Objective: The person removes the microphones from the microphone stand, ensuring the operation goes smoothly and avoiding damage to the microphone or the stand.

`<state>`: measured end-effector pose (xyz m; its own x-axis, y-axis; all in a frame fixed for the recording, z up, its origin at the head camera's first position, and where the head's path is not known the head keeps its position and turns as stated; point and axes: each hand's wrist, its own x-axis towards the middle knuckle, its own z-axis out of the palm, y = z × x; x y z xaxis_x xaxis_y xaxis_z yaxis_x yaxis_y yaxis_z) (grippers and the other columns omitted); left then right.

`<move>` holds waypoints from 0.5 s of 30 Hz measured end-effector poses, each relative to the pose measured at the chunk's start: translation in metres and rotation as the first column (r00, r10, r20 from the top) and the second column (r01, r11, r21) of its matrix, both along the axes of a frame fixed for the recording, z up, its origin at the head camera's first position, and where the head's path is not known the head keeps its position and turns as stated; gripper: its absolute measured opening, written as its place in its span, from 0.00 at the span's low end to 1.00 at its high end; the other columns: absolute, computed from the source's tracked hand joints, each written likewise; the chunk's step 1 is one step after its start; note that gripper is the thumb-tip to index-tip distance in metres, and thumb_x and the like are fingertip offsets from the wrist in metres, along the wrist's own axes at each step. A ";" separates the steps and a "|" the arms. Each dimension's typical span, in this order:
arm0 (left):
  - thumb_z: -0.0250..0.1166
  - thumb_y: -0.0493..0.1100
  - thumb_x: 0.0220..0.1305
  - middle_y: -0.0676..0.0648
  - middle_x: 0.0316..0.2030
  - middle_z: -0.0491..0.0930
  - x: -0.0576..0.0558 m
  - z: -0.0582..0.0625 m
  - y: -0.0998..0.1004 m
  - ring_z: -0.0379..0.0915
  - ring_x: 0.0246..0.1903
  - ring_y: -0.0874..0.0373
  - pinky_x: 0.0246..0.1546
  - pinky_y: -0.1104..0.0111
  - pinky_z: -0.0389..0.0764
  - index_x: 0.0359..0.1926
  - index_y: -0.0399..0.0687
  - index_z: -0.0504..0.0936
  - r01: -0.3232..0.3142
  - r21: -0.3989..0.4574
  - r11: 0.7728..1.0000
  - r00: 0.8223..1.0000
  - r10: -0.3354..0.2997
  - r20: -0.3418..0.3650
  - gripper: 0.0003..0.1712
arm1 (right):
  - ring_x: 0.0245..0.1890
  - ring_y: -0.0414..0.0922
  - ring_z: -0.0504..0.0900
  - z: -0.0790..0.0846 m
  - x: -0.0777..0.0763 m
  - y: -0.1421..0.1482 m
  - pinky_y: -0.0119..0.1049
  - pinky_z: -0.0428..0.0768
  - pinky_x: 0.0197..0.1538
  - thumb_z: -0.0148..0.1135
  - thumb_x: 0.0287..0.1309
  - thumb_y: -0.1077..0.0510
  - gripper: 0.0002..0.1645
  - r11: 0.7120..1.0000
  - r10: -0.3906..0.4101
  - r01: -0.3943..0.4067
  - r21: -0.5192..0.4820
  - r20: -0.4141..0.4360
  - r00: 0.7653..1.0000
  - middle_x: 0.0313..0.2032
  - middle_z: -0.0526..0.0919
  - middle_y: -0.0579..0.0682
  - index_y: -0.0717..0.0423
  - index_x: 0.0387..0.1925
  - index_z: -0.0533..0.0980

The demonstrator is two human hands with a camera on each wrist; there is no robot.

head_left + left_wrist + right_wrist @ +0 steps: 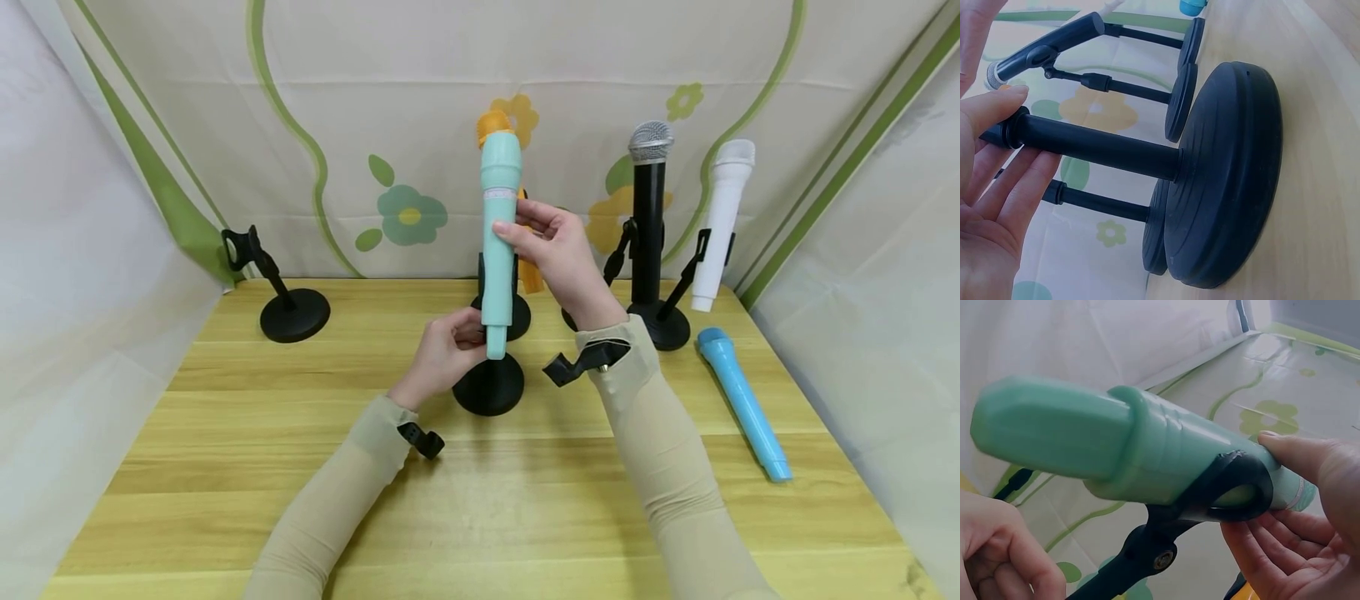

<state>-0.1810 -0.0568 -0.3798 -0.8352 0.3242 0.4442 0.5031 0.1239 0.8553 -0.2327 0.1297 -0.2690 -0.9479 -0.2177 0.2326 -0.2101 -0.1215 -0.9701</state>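
A mint-green microphone point(498, 242) stands nearly upright at the center of my head view, seated in the black clip point(1259, 478) of a black stand point(489, 392). In the right-wrist view I see the clip wrapped around its handle, with the tapered end pointing toward the left of the frame.

A person's right hand point(561, 254), partly closed, pinches the microphone from the right, thumb on one side and fingers on the other. The left hand point(446, 354), lower in the frame, is curled around the stand's upright; my left-wrist view shows thumb and fingers at the pole's collar, above the round base.

Just behind the mint-green handle, partly hidden, an orange microphone point(493, 123) shows its head and lower end. At right of center, a black microphone point(648, 221) with a silver mesh head leans upright in a stand, and beside it a white microphone point(723, 217) tilts in another. Below them, at the right of the frame, a blue microphone point(744, 406) lies on the wooden table point(225, 467). A vacant stand point(295, 317) occupies the left rear, before a flower-patterned curtain point(405, 83) spanning the top of the picture.
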 end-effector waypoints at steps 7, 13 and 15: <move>0.71 0.22 0.58 0.37 0.40 0.86 0.001 0.002 0.001 0.86 0.38 0.48 0.42 0.62 0.86 0.44 0.30 0.83 -0.002 -0.010 1.000 1.000 0.002 -0.001 0.13 | 0.47 0.52 0.82 -0.002 -0.002 0.001 0.39 0.83 0.53 0.71 0.63 0.57 0.28 1.000 0.005 -0.005 0.003 -0.018 1.000 0.52 0.81 0.59 0.61 0.63 0.77; 0.71 0.22 0.58 0.37 0.39 0.86 0.001 0.004 0.000 0.85 0.37 0.46 0.42 0.59 0.87 0.44 0.29 0.83 0.017 -0.005 1.000 1.000 -0.017 0.008 0.13 | 0.48 0.52 0.82 -0.003 -0.002 0.002 0.40 0.83 0.54 0.73 0.62 0.57 0.29 1.000 0.019 -0.019 0.007 -0.012 1.000 0.52 0.82 0.59 0.60 0.63 0.77; 0.71 0.22 0.57 0.37 0.40 0.86 0.002 0.005 -0.001 0.85 0.37 0.46 0.42 0.58 0.87 0.44 0.29 0.83 0.023 -0.009 1.000 1.000 -0.023 0.005 0.13 | 0.48 0.52 0.82 -0.003 -0.001 0.002 0.41 0.82 0.55 0.73 0.61 0.57 0.30 1.000 0.020 -0.020 0.014 -0.002 1.000 0.52 0.82 0.59 0.59 0.63 0.77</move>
